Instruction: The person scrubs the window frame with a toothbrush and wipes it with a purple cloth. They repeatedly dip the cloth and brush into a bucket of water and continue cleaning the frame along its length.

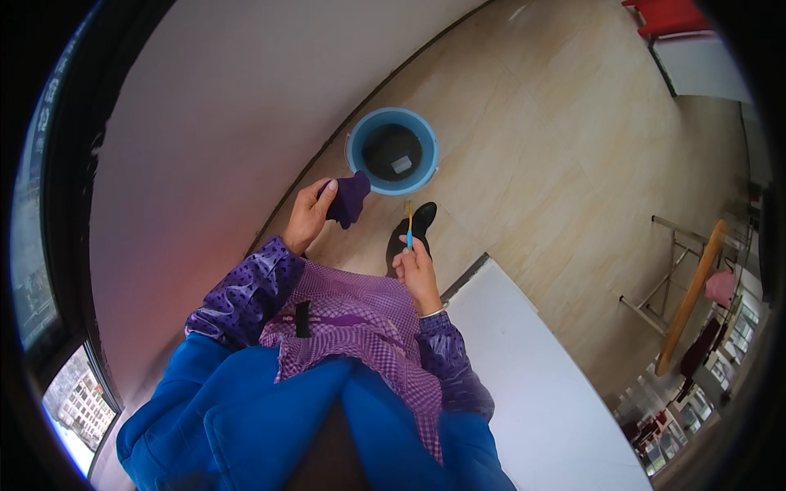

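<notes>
A folded dark purple cloth (349,201) is pinched between the thumb and fingers of my left hand (309,213), near the bucket's lower left rim. My right hand (417,270) grips a toothbrush (409,224) with a blue and yellow handle. Its bristle end points away from me, over my black shoe (425,216). Beyond both hands a light blue plastic bucket (428,132) stands on the floor with dark liquid inside. A small pale rectangular patch shows in the liquid; whether it is an object or a reflection, I cannot tell.
A pale wall (233,98) rises close on my left, with a window (83,405) at its lower end. To my right is a white tabletop (540,380). Farther right stands a wooden-topped table with metal legs (691,297). A red item (669,17) lies on white furniture (703,67).
</notes>
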Demonstrator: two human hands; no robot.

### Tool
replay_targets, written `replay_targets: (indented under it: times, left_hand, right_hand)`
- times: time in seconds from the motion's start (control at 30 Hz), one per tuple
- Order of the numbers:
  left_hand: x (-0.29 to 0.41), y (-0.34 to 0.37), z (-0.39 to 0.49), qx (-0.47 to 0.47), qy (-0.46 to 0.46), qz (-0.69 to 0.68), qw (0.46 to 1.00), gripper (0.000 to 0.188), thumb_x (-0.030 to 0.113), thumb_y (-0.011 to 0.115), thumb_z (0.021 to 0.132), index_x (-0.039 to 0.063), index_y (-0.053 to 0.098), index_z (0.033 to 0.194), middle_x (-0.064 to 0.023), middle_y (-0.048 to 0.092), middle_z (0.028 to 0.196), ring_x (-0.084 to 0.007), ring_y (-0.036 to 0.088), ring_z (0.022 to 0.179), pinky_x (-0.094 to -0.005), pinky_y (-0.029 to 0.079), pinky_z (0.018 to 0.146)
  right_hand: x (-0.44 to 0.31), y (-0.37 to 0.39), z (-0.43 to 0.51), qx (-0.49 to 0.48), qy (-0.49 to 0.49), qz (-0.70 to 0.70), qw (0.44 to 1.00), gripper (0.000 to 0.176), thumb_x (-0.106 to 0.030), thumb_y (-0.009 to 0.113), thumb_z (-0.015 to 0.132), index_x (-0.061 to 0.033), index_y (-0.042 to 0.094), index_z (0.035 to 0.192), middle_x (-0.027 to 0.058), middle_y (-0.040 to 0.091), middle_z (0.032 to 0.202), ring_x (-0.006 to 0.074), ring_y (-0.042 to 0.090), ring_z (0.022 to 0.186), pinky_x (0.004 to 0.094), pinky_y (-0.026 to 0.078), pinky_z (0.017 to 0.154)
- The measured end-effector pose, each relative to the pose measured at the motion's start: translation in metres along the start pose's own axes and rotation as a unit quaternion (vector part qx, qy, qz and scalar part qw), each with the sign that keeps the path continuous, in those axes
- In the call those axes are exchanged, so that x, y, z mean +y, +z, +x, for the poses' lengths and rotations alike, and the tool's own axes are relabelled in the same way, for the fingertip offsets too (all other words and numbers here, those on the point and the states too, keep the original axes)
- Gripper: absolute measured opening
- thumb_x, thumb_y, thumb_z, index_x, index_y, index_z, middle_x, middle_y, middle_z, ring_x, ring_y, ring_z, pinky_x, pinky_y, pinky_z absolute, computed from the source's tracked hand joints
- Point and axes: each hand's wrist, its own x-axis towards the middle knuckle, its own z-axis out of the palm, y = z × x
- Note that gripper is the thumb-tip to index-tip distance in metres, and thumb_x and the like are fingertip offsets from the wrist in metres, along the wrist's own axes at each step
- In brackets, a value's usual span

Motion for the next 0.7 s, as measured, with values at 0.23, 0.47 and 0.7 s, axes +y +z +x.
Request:
replay_targets:
  times: [0.23,0.47,0.7]
  left_hand:
    - [-0.166,0.021,0.148,0.117,-0.06,0.134,0.982,0.044,0.025,0.062,0.106,-0.002,0.058,0.14,-0.0149,0.071,0.115,-0.0193,0.067,0.104,-0.0327,0.053,0.094]
    - [-0.265,-0.008,0.195,-0.033,-0.149,0.151,0.977,0.039,0.012,0.061,0.105,-0.001,0.056,0.141,-0.0117,0.07,0.12,-0.0171,0.066,0.11,-0.0302,0.052,0.096]
    - [-0.311,-0.02,0.22,-0.084,-0.187,0.168,0.964,0.031,0.012,0.064,0.103,0.003,0.062,0.132,-0.011,0.074,0.109,-0.0172,0.071,0.098,-0.0292,0.055,0.082]
  right_hand:
    - [0.014,-0.045,0.117,0.01,0.046,-0.115,0.992,0.036,-0.014,0.046,0.107,-0.0009,0.052,0.139,0.0061,0.065,0.073,0.0136,0.058,0.058,0.0313,0.048,0.058]
    - [0.072,-0.024,0.351,0.053,-0.02,-0.354,0.934,0.041,-0.013,0.049,0.105,-0.0014,0.05,0.143,0.0191,0.076,0.089,0.0359,0.075,0.079,0.0454,0.057,0.073]
    - [0.149,-0.006,0.578,0.073,0.12,-0.555,0.82,0.043,-0.01,0.062,0.095,-0.0034,0.062,0.137,0.0282,0.073,0.114,0.0443,0.072,0.104,0.0514,0.06,0.09]
